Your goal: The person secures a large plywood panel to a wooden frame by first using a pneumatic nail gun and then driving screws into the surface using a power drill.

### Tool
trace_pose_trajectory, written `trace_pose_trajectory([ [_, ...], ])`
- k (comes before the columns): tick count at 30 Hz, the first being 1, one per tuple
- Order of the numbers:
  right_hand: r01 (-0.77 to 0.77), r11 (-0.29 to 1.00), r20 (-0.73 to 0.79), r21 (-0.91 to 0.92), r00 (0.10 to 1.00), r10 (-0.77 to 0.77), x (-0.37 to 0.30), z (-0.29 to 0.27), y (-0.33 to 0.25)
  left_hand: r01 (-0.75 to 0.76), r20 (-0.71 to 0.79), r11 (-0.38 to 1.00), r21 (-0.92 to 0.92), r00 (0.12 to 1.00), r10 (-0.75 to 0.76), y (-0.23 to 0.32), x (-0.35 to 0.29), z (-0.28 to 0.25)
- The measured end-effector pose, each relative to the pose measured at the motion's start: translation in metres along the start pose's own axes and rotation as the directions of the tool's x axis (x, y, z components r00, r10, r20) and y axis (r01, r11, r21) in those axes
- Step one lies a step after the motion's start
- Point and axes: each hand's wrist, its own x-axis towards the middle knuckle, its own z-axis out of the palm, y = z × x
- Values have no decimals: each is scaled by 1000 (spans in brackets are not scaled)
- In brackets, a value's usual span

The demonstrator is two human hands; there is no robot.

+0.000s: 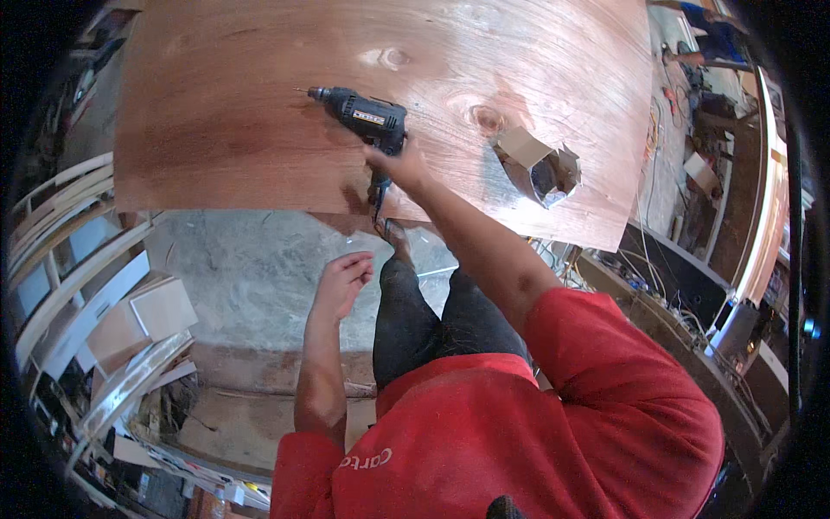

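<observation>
My right hand [399, 164] is wrapped round the handle of a black corded power drill [367, 115]. The drill is over a large reddish-brown plywood sheet [251, 156], its thin bit pointing left. Its cord runs down from the handle past the sheet's near edge. In front of that edge, over the floor, my left hand [344, 281] has its fingers bent and drawn together. Whatever they may hold is too small or hidden to make out. To the right of the drill, an opened cardboard box [527, 156] rests on the sheet with dark contents.
Wooden frames and pale boards [121, 320] are stacked on the left. Tangled cables [666, 268] lie along a dark bench at the right. Another person [713, 39] is at the far upper right. Grey concrete floor [242, 285] shows below the sheet.
</observation>
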Motion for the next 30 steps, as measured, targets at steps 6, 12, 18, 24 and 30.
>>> trace_pose_trajectory([
  [6, -387, 745, 198, 543, 922, 333, 52, 18, -14, -103, -162, 958, -269, 985, 61, 12, -11, -53],
  [12, -621, 488, 604, 613, 767, 217, 62, -27, -37, -235, -263, 914, -332, 953, 150, 35, 19, -43],
  [18, -537, 654, 440, 533, 836, 327, -30, -164, -40, -271, -257, 957, -99, 937, 239, 49, 75, 37],
  [24, -276, 853, 28, 443, 955, 295, -150, -388, -25, -431, 108, 741, 515, 890, 443, 9, 185, 205],
  [30, -157, 876, -285, 457, 907, 311, -189, -520, 17, -614, 414, 479, 628, 784, 462, -25, 263, 343],
])
